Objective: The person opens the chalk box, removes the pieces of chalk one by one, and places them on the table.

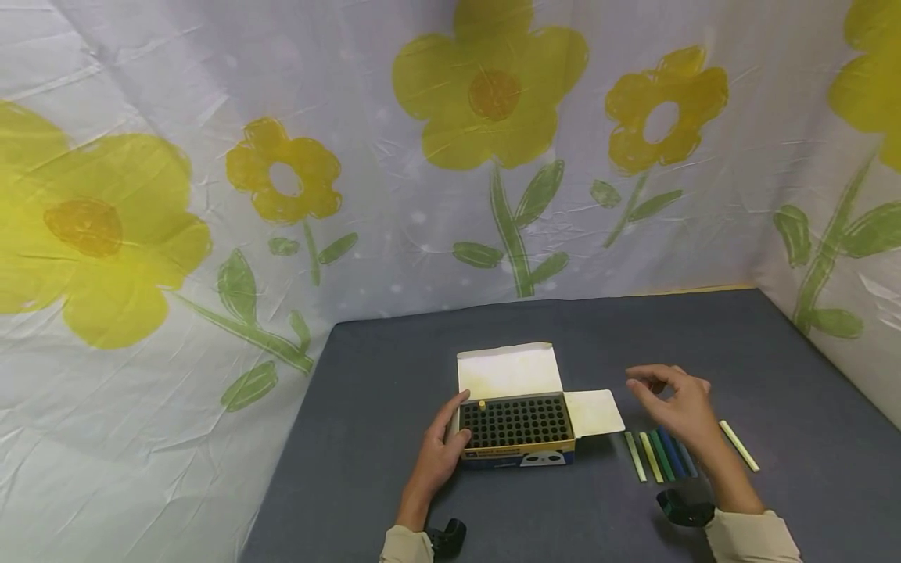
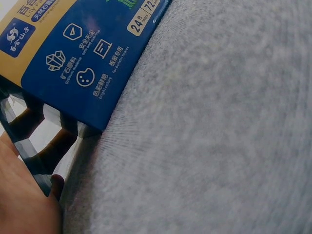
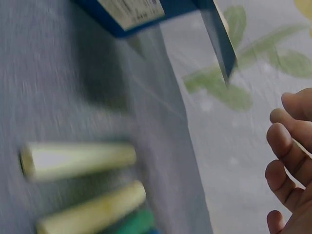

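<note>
An opened chalk box (image 1: 517, 457) has a black holder (image 1: 517, 422) full of round holes, and one yellow chalk stick (image 1: 482, 405) stands in its back-left corner. My left hand (image 1: 438, 460) holds the box by its left end, thumb at the front corner and fingers along the side. The left wrist view shows the blue printed wall (image 2: 92, 68) close by. My right hand (image 1: 676, 403) hovers right of the box with fingers bent, and nothing shows between them. Below it lie a pale chalk stick (image 1: 636, 457), a yellow one (image 1: 651, 457), a green one (image 1: 662, 456) and blue ones (image 1: 672, 453).
Another pale yellow chalk stick (image 1: 739, 446) lies apart, right of my right forearm. The box's white lid (image 1: 510, 371) is folded back and a side flap (image 1: 594, 412) sticks out rightward. A dark cloth (image 1: 394, 375) covers the table, with a flowered curtain (image 1: 394, 258) behind.
</note>
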{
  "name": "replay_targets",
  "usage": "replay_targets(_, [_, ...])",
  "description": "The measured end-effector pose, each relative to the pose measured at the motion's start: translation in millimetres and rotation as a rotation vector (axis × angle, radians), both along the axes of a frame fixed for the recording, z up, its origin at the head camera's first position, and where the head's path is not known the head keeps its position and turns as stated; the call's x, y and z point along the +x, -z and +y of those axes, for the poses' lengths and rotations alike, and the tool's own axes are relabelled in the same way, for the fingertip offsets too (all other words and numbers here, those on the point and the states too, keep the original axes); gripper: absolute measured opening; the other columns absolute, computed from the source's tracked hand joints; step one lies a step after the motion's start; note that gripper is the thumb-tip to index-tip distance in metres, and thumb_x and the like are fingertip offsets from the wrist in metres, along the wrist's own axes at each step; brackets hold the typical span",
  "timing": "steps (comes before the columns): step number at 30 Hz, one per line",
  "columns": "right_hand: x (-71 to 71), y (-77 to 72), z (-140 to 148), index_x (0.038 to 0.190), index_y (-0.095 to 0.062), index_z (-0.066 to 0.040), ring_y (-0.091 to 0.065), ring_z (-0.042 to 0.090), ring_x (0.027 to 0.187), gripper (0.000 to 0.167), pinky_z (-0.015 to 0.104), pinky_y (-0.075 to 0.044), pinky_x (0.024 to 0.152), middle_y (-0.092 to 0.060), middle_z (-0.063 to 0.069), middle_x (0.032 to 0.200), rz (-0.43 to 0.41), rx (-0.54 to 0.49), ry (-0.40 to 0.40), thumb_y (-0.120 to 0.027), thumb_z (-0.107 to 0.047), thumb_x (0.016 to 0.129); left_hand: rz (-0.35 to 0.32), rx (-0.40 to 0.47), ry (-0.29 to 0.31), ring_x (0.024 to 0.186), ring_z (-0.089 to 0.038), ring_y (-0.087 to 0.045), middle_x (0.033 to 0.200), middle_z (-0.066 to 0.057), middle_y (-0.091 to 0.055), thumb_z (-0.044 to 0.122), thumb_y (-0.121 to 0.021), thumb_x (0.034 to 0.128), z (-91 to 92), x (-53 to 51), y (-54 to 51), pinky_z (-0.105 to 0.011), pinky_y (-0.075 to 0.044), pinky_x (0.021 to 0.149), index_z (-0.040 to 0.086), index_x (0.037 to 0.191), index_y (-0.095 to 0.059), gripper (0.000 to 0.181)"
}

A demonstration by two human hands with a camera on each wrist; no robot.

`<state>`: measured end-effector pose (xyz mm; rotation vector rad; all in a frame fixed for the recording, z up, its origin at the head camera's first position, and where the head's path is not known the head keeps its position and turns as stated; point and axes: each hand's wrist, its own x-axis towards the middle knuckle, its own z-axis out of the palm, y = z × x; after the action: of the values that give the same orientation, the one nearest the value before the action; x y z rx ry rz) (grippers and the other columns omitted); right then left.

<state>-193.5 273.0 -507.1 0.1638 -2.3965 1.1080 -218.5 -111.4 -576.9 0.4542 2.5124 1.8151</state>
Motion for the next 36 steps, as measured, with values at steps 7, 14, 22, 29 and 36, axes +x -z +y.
replay_targets(7, [-9.7, 0.5, -32.0, 0.106, -0.077, -0.005, -0.049, -0.002, 0.076, 0.019, 0.044, -0.016, 0.084, -0.066, 0.002, 0.081, 0.05, -0.034, -0.091, -0.076, -0.003, 0.087, 0.01, -0.008, -0.011, 0.128, -0.023, -0.044, 0.16, 0.004, -0.041, 0.006, -0.054, 0.097, 0.5, -1.8, 0.7, -0.04, -0.041, 0.093, 0.041, 0.152, -0.044, 0.065])
replay_targets(14, [-15.9, 2.4, -64.6, 0.101, -0.077, -0.007, -0.05, 0.005, 0.072, 0.018, 0.045, -0.016, 0.083, -0.064, -0.004, 0.078, 0.085, -0.032, -0.169, -0.078, -0.001, 0.085, 0.018, -0.025, -0.019, 0.128, -0.021, -0.043, 0.162, 0.004, -0.039, 0.005, -0.054, 0.0965, 0.7, -2.1, 0.3, -0.04, -0.039, 0.094, 0.041, 0.152, -0.043, 0.066])
replay_targets(22, [-20.4, 0.3, -104.0, 0.098, -0.077, -0.005, -0.05, 0.018, 0.071, 0.017, 0.045, -0.017, 0.083, -0.062, -0.005, 0.076, 0.113, -0.041, -0.214, -0.079, 0.0, 0.083, 0.032, -0.026, -0.01, 0.128, -0.023, -0.045, 0.163, 0.0, -0.038, 0.005, -0.054, 0.0968, 0.0, -3.0, 0.2, -0.037, -0.042, 0.09, 0.038, 0.153, -0.043, 0.066])
replay_targets(29, [-23.2, 0.7, -130.6, 0.103, -0.076, -0.006, -0.054, 0.016, 0.073, 0.022, 0.048, -0.019, 0.085, -0.065, -0.006, 0.076, 0.091, -0.039, -0.257, -0.08, -0.001, 0.082, 0.021, -0.027, -0.008, 0.127, -0.022, -0.045, 0.163, 0.002, -0.038, 0.005, -0.054, 0.0971, -1.0, -2.6, 1.8, -0.037, -0.041, 0.09, 0.039, 0.153, -0.043, 0.066])
replay_targets(36, [-25.6, 2.8, -156.4, 0.099, -0.077, -0.009, -0.048, 0.014, 0.072, 0.02, 0.045, -0.019, 0.081, -0.065, -0.007, 0.073, 0.104, 0.015, -0.272, -0.081, -0.003, 0.081, 0.015, -0.013, -0.005, 0.127, -0.021, -0.045, 0.162, 0.005, -0.039, 0.005, -0.054, 0.0975, 0.7, -2.2, 1.7, -0.038, -0.041, 0.096, 0.04, 0.152, -0.044, 0.065])
